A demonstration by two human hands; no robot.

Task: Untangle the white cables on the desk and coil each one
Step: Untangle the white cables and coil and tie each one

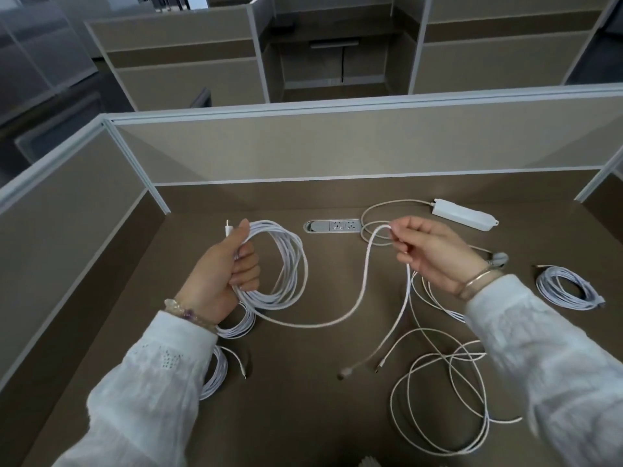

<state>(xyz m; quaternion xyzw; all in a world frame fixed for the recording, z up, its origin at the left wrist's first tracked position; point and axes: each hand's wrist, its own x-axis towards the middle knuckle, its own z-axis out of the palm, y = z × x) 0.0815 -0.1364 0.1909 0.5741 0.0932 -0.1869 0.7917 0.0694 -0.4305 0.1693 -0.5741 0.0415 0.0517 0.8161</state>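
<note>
1. Left hand (225, 268) has its grip curled round a coil of white cable (282, 264), held above the worktop (296, 416), a plug end sticking up past the thumb.
2. Right hand (435, 252) pinches the free run of that cable (365, 281), which sags to the worktop between the hands.
3. Loose white cables (441, 392) lie tangled near the right sleeve; finished coils (568, 287) rest at far right and under the left arm.
4. Brown worktop, beige cubicle partitions (337, 146) with pale trim; more cubicles behind.
5. Recessed socket strip (332, 226) and white adapter box (463, 216) sit near the back; no writing is legible.
</note>
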